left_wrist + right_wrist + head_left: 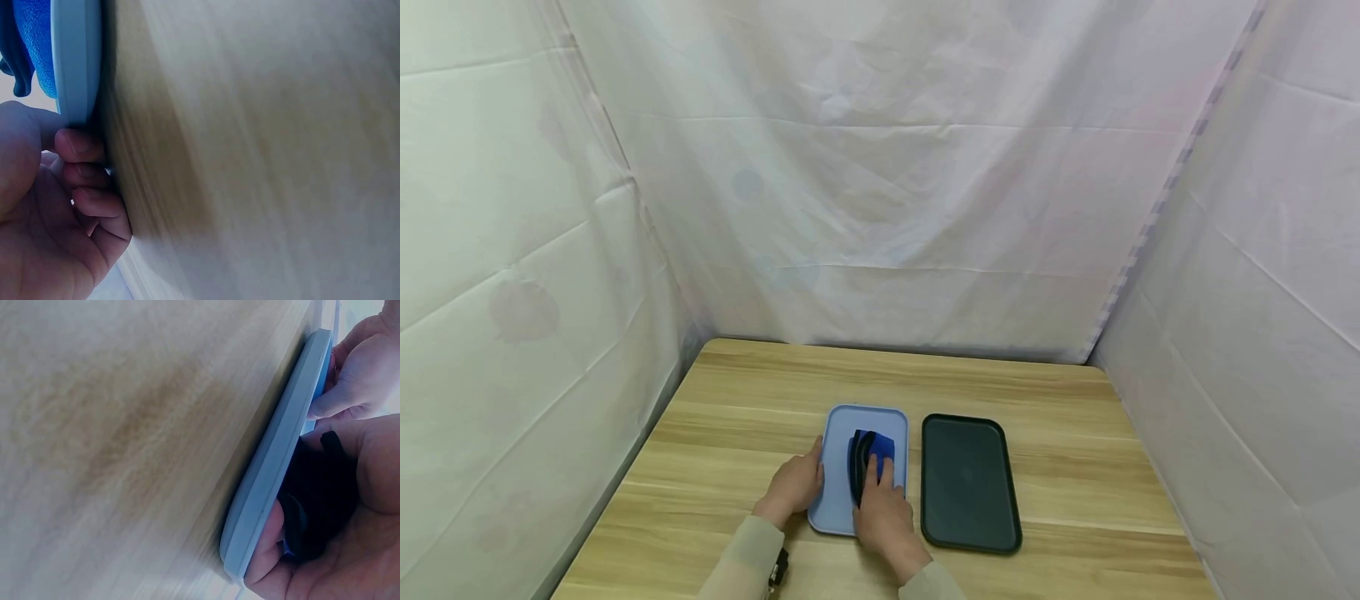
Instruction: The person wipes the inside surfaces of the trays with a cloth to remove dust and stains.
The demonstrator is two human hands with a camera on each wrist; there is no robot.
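A light blue tray (pixel 833 510) lies on the table, a blue cloth-like pad (pixel 882 445) with a curved black piece (pixel 862 467) on top of it. At the tray's left edge, my left hand (pixel 796 485) pinches the rim; the left wrist view shows its thumb over the rim (pixel 76 56) and the fingers curled at the outer side. My right hand (pixel 883 515) holds the blue-and-black pad from above, its fingers around the black part (pixel 322 500). The pad's fabric (pixel 36 44) looks fuzzy in the left wrist view. Its near end is hidden under my right hand.
Just right of the light blue tray lies a dark green tray (pixel 967 483), with a narrow gap between them. The wood-grain table (pixel 760 383) is bordered by hanging white sheets (pixel 887 200) at the back and both sides. A black band (pixel 779 568) sits at the left sleeve.
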